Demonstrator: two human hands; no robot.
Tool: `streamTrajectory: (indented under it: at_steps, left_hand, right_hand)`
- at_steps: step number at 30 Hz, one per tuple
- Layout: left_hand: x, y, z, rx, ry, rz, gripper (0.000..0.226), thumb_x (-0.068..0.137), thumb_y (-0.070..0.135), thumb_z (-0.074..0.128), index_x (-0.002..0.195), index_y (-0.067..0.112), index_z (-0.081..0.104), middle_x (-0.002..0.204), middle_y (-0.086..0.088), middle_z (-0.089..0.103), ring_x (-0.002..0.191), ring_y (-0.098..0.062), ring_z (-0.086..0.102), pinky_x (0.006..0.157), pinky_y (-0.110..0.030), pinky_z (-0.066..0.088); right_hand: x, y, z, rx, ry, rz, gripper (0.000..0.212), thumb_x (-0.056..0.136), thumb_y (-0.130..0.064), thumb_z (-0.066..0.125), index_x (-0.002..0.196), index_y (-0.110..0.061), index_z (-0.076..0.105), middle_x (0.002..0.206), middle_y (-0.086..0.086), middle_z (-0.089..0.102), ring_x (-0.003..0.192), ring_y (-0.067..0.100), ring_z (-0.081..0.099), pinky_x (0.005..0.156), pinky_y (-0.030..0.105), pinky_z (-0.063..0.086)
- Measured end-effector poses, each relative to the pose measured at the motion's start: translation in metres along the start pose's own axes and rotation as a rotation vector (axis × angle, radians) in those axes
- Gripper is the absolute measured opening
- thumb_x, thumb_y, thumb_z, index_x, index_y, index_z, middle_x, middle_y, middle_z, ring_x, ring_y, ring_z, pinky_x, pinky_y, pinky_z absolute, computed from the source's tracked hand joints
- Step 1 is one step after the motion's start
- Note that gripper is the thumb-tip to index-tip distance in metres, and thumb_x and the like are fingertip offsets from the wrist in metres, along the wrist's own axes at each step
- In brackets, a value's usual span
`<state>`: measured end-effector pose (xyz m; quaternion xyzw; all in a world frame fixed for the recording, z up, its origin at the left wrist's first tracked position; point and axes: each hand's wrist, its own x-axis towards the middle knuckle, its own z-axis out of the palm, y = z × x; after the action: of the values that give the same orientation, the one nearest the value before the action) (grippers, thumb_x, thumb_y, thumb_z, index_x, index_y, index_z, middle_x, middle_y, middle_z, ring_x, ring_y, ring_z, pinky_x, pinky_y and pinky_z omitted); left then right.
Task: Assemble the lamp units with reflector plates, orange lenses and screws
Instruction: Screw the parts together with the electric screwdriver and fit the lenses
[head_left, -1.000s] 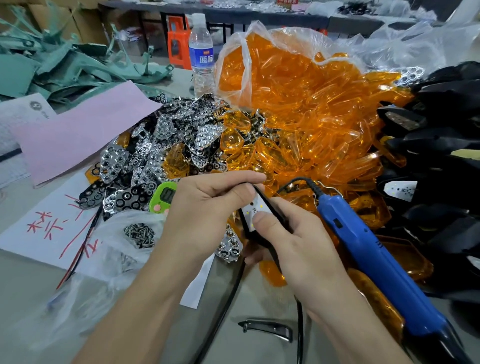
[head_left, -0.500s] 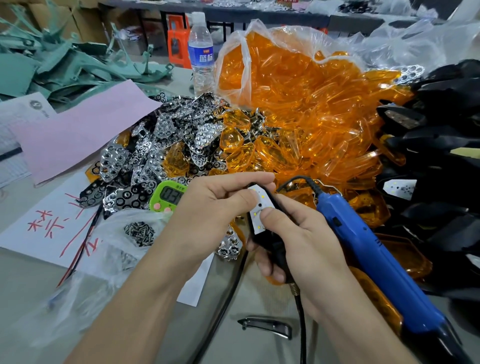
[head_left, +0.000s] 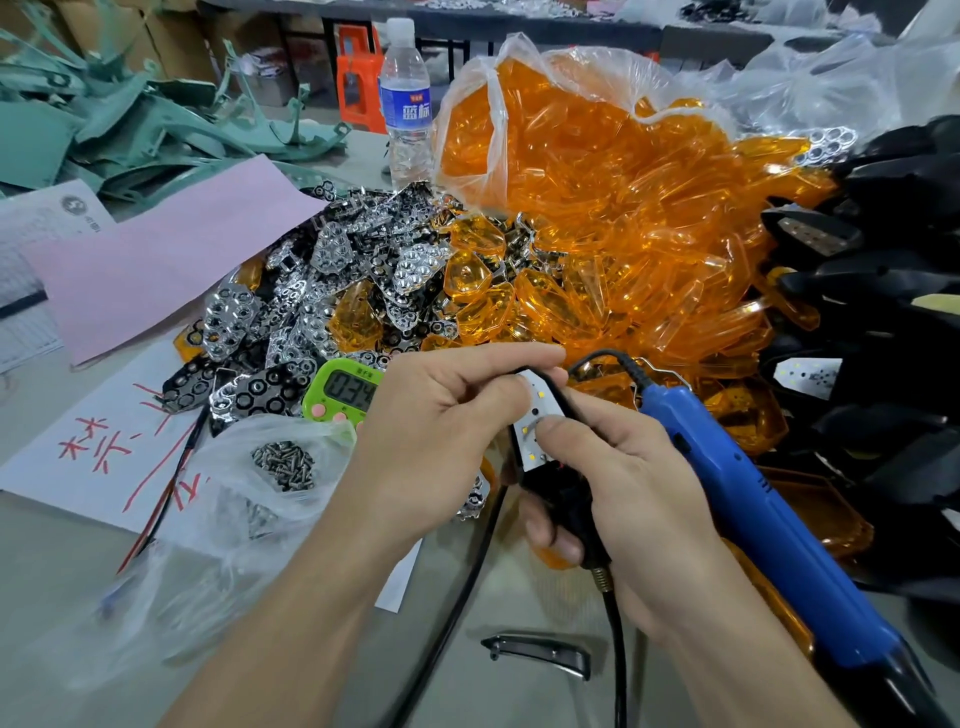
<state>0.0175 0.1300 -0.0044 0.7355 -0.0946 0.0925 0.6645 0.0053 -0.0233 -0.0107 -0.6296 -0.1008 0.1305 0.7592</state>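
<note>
Black lamp unit (head_left: 560, 496), frame centre: your right hand (head_left: 639, 493) curls round its housing, thumb on the white LED board (head_left: 540, 400); your left hand (head_left: 441, 441) pinches its top end. Since a second ago more board shows, and the green timer (head_left: 343, 389) behind is less covered.

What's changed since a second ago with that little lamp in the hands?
The lamp unit has tipped up, so more of its white board shows and the spring on its cable has come into view. The fingers of the right hand have curled round its black body; the left hand still pinches the top end. The blue screwdriver, screws and orange lenses lie as before.
</note>
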Motion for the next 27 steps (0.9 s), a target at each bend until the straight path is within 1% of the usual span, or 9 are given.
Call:
streamTrajectory:
  at_steps: [4, 6, 9, 13, 17, 19, 22, 25, 27]
  left_hand:
    - [0.0, -0.001, 0.003, -0.063, -0.02, -0.066, 0.031, 0.092, 0.022, 0.061, 0.117, 0.03, 0.078, 0.112, 0.012, 0.078, 0.111, -0.005, 0.071, 0.091, -0.02, 0.055]
    - [-0.001, 0.0, 0.006, -0.063, 0.026, -0.066, 0.03, 0.09, 0.027, 0.064, 0.115, 0.032, 0.079, 0.118, 0.017, 0.076, 0.116, 0.0, 0.067, 0.095, -0.019, 0.053]
    - [-0.002, 0.003, 0.006, -0.033, 0.084, -0.007, 0.028, 0.086, 0.023, 0.067, 0.101, 0.042, 0.081, 0.117, 0.022, 0.075, 0.124, 0.004, 0.061, 0.106, -0.027, 0.048]
    - [-0.003, 0.005, 0.006, 0.11, 0.162, 0.088, 0.03, 0.085, 0.022, 0.069, 0.098, 0.046, 0.08, 0.108, 0.025, 0.074, 0.118, -0.002, 0.062, 0.102, -0.039, 0.05]
    - [-0.004, 0.008, 0.01, 0.166, 0.234, 0.131, 0.029, 0.085, 0.021, 0.068, 0.093, 0.047, 0.079, 0.107, 0.03, 0.073, 0.125, -0.003, 0.056, 0.107, -0.038, 0.045]
    - [-0.004, 0.009, 0.01, 0.166, 0.239, 0.147, 0.027, 0.086, 0.02, 0.068, 0.09, 0.044, 0.08, 0.107, 0.03, 0.074, 0.125, -0.004, 0.056, 0.107, -0.036, 0.044]
    - [-0.005, 0.009, 0.011, 0.144, 0.238, 0.172, 0.026, 0.088, 0.02, 0.066, 0.092, 0.041, 0.08, 0.106, 0.026, 0.075, 0.124, -0.004, 0.058, 0.106, -0.031, 0.045]
    - [-0.006, 0.009, 0.012, 0.151, 0.23, 0.184, 0.026, 0.09, 0.021, 0.064, 0.095, 0.042, 0.079, 0.105, 0.027, 0.074, 0.12, -0.002, 0.059, 0.101, -0.022, 0.045]
    - [-0.006, 0.01, 0.012, 0.175, 0.222, 0.188, 0.026, 0.091, 0.023, 0.064, 0.098, 0.043, 0.078, 0.104, 0.028, 0.074, 0.118, -0.003, 0.061, 0.1, -0.024, 0.046]
  right_hand:
    - [0.001, 0.002, -0.001, -0.017, 0.044, -0.028, 0.029, 0.105, -0.01, 0.048, 0.092, -0.019, 0.072, 0.058, 0.004, 0.058, 0.037, 0.016, 0.048, 0.033, 0.022, 0.032]
    - [0.002, 0.003, 0.0, -0.041, 0.099, -0.058, 0.024, 0.105, -0.014, 0.051, 0.09, -0.019, 0.07, 0.058, 0.003, 0.059, 0.037, 0.015, 0.048, 0.033, 0.022, 0.032]
    - [0.003, 0.005, 0.0, -0.074, 0.173, -0.093, 0.008, 0.092, -0.027, 0.058, 0.096, -0.02, 0.059, 0.062, 0.011, 0.061, 0.037, 0.02, 0.049, 0.035, 0.023, 0.033]
    - [0.003, 0.007, 0.003, -0.017, 0.22, -0.103, 0.028, 0.086, -0.027, 0.062, 0.09, -0.012, 0.04, 0.073, 0.033, 0.054, 0.038, 0.028, 0.052, 0.035, 0.025, 0.031]
    - [0.0, 0.007, 0.008, 0.08, 0.213, -0.09, 0.033, 0.086, -0.025, 0.064, 0.087, -0.009, 0.035, 0.075, 0.041, 0.045, 0.035, 0.028, 0.05, 0.035, 0.023, 0.03]
    - [-0.002, 0.007, 0.01, 0.15, 0.192, -0.088, 0.036, 0.087, -0.023, 0.063, 0.095, -0.002, 0.035, 0.068, 0.036, 0.049, 0.033, 0.025, 0.047, 0.034, 0.021, 0.028]
    - [-0.004, 0.007, 0.012, 0.206, 0.176, -0.1, 0.04, 0.088, -0.022, 0.062, 0.103, 0.004, 0.035, 0.063, 0.018, 0.062, 0.032, 0.023, 0.046, 0.034, 0.02, 0.027]
    - [-0.005, 0.006, 0.013, 0.194, 0.193, -0.127, 0.036, 0.092, -0.019, 0.062, 0.101, 0.004, 0.035, 0.063, 0.016, 0.063, 0.032, 0.023, 0.047, 0.034, 0.019, 0.03]
    - [-0.005, 0.004, 0.014, 0.183, 0.212, -0.133, 0.035, 0.093, -0.019, 0.062, 0.098, 0.003, 0.035, 0.063, 0.015, 0.062, 0.032, 0.022, 0.048, 0.034, 0.019, 0.031]
